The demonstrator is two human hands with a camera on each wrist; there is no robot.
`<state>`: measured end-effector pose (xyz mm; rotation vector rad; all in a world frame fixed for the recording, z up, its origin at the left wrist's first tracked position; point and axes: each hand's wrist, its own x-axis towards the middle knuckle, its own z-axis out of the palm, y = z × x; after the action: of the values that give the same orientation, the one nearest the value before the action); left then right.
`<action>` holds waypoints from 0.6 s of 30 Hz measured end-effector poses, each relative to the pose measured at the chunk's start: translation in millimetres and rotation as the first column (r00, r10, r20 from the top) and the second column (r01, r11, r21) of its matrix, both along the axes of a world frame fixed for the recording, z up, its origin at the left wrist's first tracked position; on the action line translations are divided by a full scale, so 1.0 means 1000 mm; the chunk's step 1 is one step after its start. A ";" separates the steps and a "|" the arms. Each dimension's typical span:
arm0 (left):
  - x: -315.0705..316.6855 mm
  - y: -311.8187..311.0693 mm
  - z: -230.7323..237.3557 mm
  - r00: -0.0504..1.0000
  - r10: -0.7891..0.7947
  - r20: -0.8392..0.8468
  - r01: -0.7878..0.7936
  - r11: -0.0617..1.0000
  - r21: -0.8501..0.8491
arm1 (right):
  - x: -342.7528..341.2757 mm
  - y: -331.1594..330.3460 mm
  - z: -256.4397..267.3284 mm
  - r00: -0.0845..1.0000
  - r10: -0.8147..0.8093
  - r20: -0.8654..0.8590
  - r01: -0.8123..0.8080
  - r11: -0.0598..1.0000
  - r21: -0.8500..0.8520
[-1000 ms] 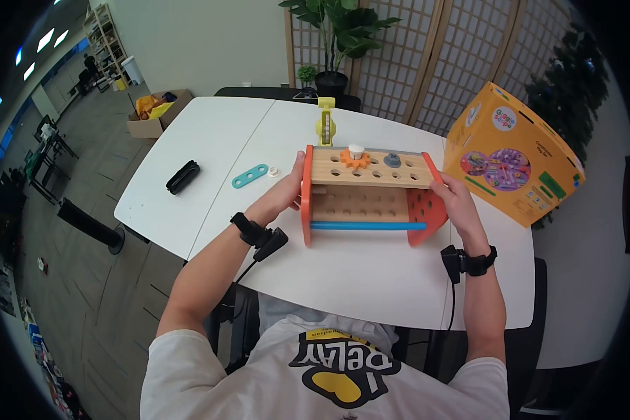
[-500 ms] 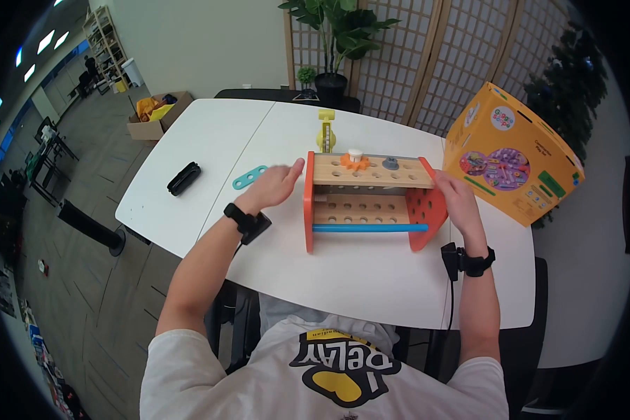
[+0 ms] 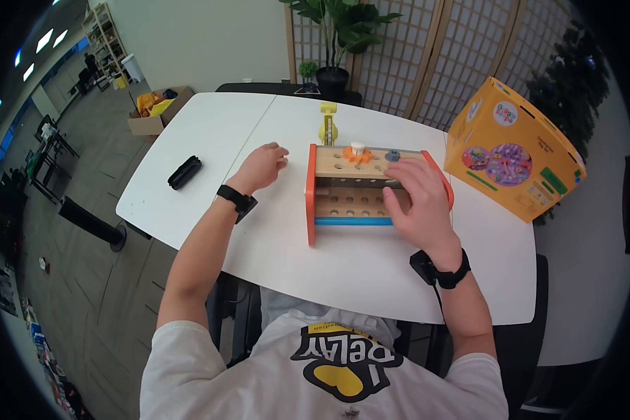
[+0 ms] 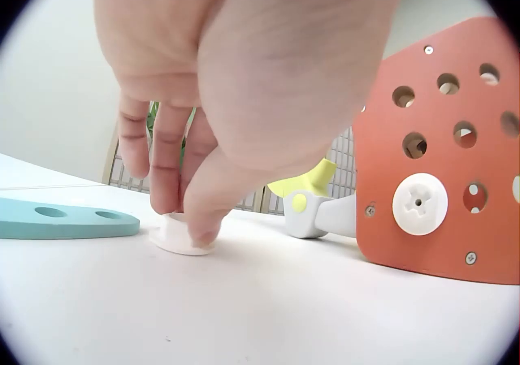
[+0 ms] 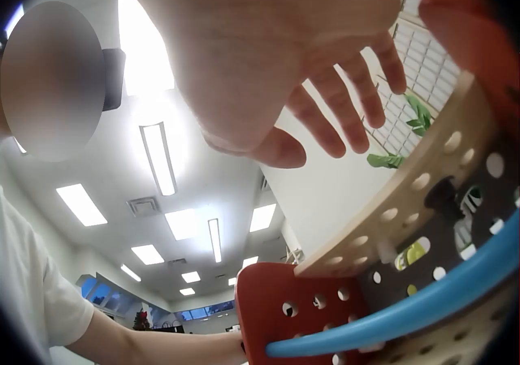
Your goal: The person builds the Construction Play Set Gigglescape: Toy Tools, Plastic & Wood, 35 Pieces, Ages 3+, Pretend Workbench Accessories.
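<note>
A toy workbench with orange-red end panels and a wooden top full of holes stands on the table. My left hand is left of it, thumb and fingers pinching a small white flanged plastic piece at the tabletop. Beside that piece lies a teal strip with holes, hidden behind the hand in the head view. My right hand hovers with spread fingers over the bench's right part, close to a grey bolt. An orange gear with a white knob sits on top.
Behind the bench is a yellow toy piece. A large orange-yellow box stands at the right. A black case lies toward the table's left edge. The blue rod runs along the bench's lower front.
My left hand has let go of the bench's left panel and moved left to the white piece. My right hand has left the right panel and come inward over the top.
</note>
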<state>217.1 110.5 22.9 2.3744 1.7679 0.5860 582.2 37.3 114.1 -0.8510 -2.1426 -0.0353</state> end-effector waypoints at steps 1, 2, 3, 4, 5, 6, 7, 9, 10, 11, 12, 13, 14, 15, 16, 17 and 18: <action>0.005 -0.005 0.010 0.993 -0.010 0.114 0.007 1.000 0.022 | -0.004 -0.002 -0.001 1.000 0.025 -0.003 -0.025 1.000 -0.018; 0.012 -0.013 0.024 0.974 -0.022 0.226 0.012 0.999 0.044 | -0.009 -0.004 -0.001 0.999 0.049 -0.007 -0.049 0.998 -0.037; 0.018 -0.022 0.038 0.942 -0.036 0.334 0.015 0.998 0.066 | -0.014 -0.006 -0.003 0.997 0.073 -0.012 -0.073 0.996 -0.056; 0.026 -0.031 0.053 0.911 -0.073 0.406 0.047 0.996 0.074 | -0.018 -0.007 -0.004 0.994 0.102 -0.039 -0.105 0.988 -0.111; 0.035 -0.042 0.069 0.873 -0.107 0.475 0.076 0.994 0.084 | -0.023 -0.008 -0.005 0.989 0.130 -0.068 -0.140 0.976 -0.166; 0.043 -0.052 0.083 0.829 -0.139 0.542 0.102 0.990 0.097 | -0.028 -0.008 -0.005 0.983 0.159 -0.097 -0.177 0.960 -0.218; 0.051 -0.061 0.094 0.802 -0.159 0.576 0.109 0.987 0.121 | -0.032 -0.010 -0.003 0.973 0.190 -0.132 -0.220 0.935 -0.276; 0.064 -0.076 0.109 0.742 -0.206 0.638 0.122 0.977 0.174 | -0.041 -0.012 0.005 0.948 0.242 -0.208 -0.306 0.872 -0.381; 0.068 -0.082 0.111 0.724 -0.237 0.648 0.142 0.970 0.196 | -0.045 -0.012 0.005 0.922 0.260 -0.286 -0.367 0.823 -0.434; 0.073 -0.088 0.113 0.706 -0.268 0.656 0.163 0.962 0.218 | -0.049 -0.010 0.003 0.892 0.270 -0.363 -0.427 0.767 -0.478; 0.078 -0.092 0.113 0.686 -0.300 0.663 0.185 0.953 0.241 | -0.053 -0.009 0.001 0.856 0.272 -0.439 -0.487 0.707 -0.512; 0.084 -0.092 0.109 0.674 -0.383 0.632 0.167 0.912 0.374 | -0.058 -0.008 -0.001 0.803 0.263 -0.536 -0.560 0.641 -0.525; 0.088 -0.096 0.109 0.726 -0.387 0.568 0.159 0.899 0.408 | -0.063 -0.008 -0.004 0.741 0.243 -0.626 -0.631 0.571 -0.525; 0.091 -0.100 0.109 0.775 -0.385 0.501 0.153 0.884 0.442 | -0.065 -0.007 -0.005 0.673 0.214 -0.708 -0.699 0.498 -0.514; 0.094 -0.103 0.108 0.819 -0.377 0.433 0.148 0.867 0.475 | -0.064 -0.008 -0.003 0.675 0.193 -0.712 -0.698 0.479 -0.532; 0.098 -0.103 0.104 0.822 -0.375 0.428 0.126 0.853 0.506 | -0.064 -0.008 -0.001 0.678 0.173 -0.714 -0.697 0.459 -0.551; 0.098 -0.102 0.100 0.821 -0.386 0.421 0.132 0.845 0.517 | -0.063 -0.009 0.000 0.681 0.152 -0.716 -0.696 0.438 -0.568</action>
<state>315.5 8.5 123.4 2.3465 1.1166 1.5780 519.3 28.5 114.4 -0.5780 -1.6275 1.4669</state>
